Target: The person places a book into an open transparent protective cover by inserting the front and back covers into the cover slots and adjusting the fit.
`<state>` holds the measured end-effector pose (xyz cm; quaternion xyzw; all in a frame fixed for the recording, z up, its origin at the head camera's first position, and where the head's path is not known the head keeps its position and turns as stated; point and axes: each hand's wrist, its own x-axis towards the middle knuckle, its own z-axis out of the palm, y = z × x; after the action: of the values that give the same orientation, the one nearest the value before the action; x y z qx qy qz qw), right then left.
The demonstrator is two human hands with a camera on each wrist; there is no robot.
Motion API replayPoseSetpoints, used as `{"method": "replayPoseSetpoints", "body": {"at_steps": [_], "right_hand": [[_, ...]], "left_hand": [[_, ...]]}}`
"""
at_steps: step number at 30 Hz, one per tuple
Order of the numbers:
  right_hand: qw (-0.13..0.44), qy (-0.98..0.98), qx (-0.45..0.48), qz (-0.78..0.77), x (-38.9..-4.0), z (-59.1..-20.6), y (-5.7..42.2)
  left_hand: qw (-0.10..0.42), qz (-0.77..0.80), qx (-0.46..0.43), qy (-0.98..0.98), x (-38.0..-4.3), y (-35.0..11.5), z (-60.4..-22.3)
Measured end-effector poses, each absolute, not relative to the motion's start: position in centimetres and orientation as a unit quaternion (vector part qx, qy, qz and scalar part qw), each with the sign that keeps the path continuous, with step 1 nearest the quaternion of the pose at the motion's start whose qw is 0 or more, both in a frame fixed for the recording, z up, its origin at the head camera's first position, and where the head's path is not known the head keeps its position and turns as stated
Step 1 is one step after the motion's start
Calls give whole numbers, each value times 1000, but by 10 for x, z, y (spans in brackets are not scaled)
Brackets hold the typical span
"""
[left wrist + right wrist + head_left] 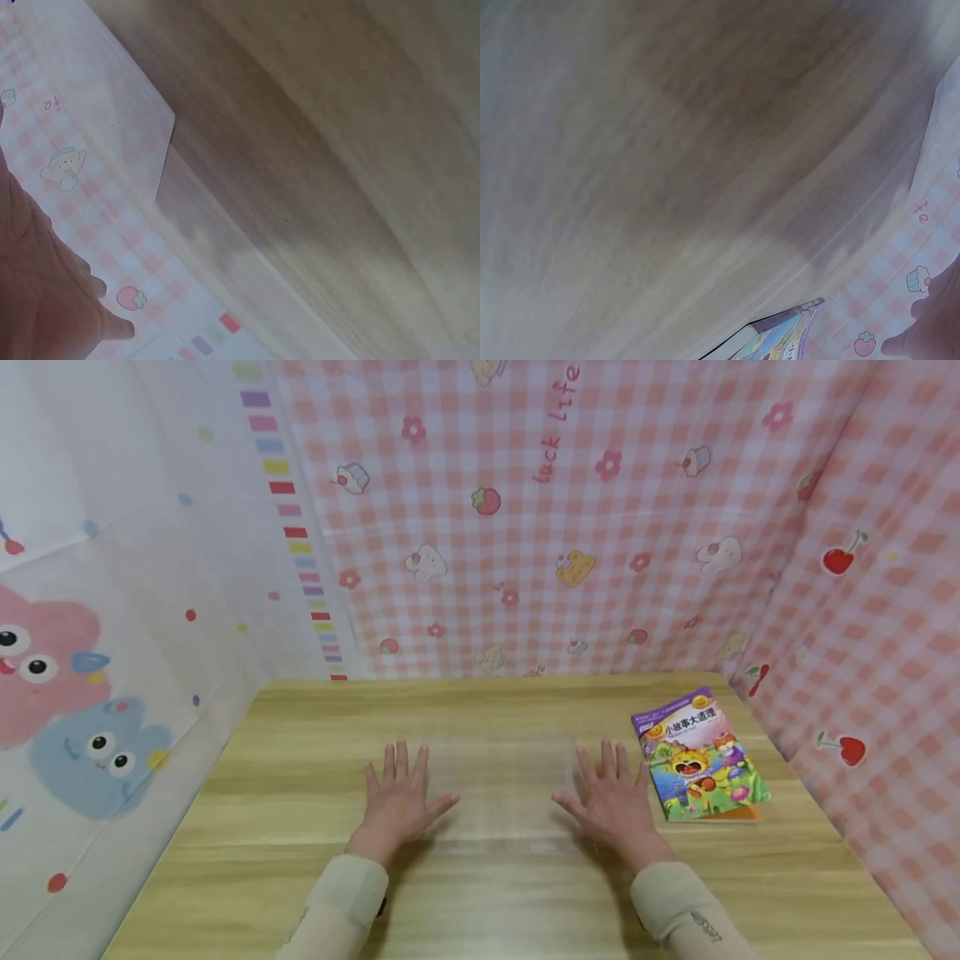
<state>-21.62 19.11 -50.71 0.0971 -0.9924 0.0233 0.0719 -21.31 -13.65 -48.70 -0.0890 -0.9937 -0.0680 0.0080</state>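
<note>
A clear, flat rectangular sheet [502, 793] lies on the wooden table between my two hands; its exact kind cannot be told. At its left side is my left hand [397, 802], fingers straight and spread, thumb pointing inward. My right hand [618, 806] mirrors it on the other side, also with spread fingers and nothing held. Whether either hand touches the sheet or the table is unclear. In the left wrist view, a corner of the sheet [131, 127] shows beyond the left hand [45, 292]. Only part of the right hand [934, 322] appears in the right wrist view.
A colourful children's book [701, 760] lies just right of the right hand, with an orange edge showing beneath its cover. The wooden table [247, 827] meets a pink checked cloth [510, 543] at the back and patterned cloth on both sides.
</note>
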Motion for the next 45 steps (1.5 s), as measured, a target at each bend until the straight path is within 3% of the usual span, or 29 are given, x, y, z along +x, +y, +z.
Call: {"method": "replayPoseSetpoints", "body": {"at_steps": [18,33,45], "right_hand": [[83,-991,98,43,-211,-500,188],[46,-988,93,118,-212,-489,194],[-16,-987,73,140,-217,-484,201]], "left_hand": [[12,-98,-99,-990,-211,-133,-478],[10,-107,-129,-986,-211,-127,-468],[-82,-144,-113,-980,-213,-122,-458]]}}
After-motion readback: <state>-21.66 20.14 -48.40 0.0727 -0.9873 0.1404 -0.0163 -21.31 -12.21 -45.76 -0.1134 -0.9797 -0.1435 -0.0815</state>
